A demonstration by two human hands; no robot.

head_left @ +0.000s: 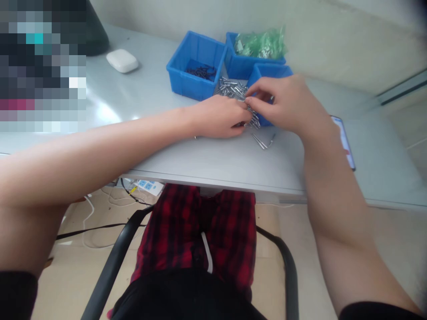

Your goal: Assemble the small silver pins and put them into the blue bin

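Observation:
A pile of thin silver metal pins, like nails or rivets, lies on the grey desk among the blue boxes. My left hand rests over its near side with fingers curled in; bits of silver show at the fingertips, but what they hold is unclear. Just to the right, my right hand has thumb and index finger brought together in a pinch close to the left knuckles. Anything between them is too small to make out. Several loose silver pins lie nearer the desk's front edge.
One blue box holds dark screws. Behind, another blue box contains a green plastic bag. A third blue box is partly hidden by my right hand. A white rounded case sits left; a phone lies right.

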